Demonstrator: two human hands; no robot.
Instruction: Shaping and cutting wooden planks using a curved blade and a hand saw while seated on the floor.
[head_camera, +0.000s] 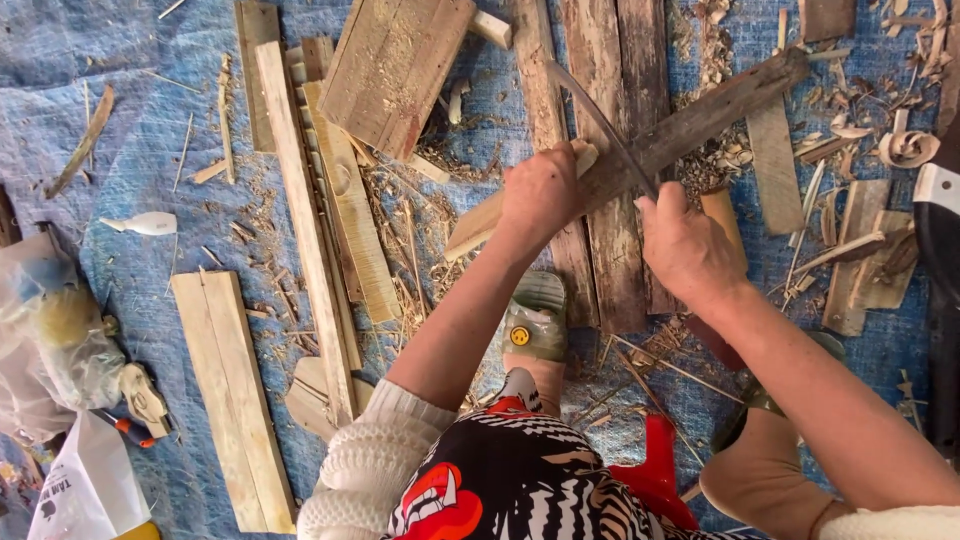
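Gripping a weathered wooden slat (690, 125), the left hand (540, 195) clenched its near end; the right hand (685, 245) grasped a curved blade (600, 125) across it; shavings (905, 145) lay about, boards (235, 395) apparently uncut.

Left hand (540, 195) fisted at frame centre; right hand (685, 245) clenched just beside it, forearms reaching up from below.
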